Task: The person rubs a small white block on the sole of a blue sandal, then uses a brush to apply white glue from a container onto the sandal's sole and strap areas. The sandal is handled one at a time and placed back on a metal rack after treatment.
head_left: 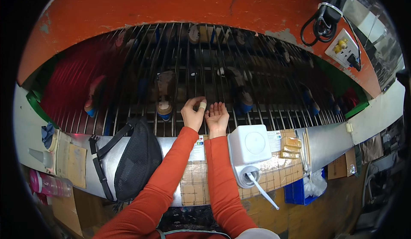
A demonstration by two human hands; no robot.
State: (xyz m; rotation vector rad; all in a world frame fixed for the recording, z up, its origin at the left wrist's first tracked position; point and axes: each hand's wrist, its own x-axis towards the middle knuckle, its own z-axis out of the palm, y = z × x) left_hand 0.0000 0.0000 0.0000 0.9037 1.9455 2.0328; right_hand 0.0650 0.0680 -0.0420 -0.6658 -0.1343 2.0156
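My left hand [195, 114], a pale wrap on one digit, is closed with its fingertips drawn together over the near part of a rack of metal rods [184, 123]. Anything between those fingers is too small or hidden to make out. Close beside it my right hand [217, 116] lies palm up, fingers loosely bent and apart, with nothing in it. Left of my hands a shoe [164, 94] with a blue end lies on the rods; another shoe [241, 91] lies to the right. A white plastic container [250, 145] with a white-handled brush [264, 192] in its mouth stands by my right forearm.
A black mesh bag [139, 164] lies on the metal ledge at left. Amber blocks [291, 147] and thin sticks [306, 151] rest at right. More shoes, such as one at far left [95, 94], lie along the rods. An orange panel [184, 3] spans the back.
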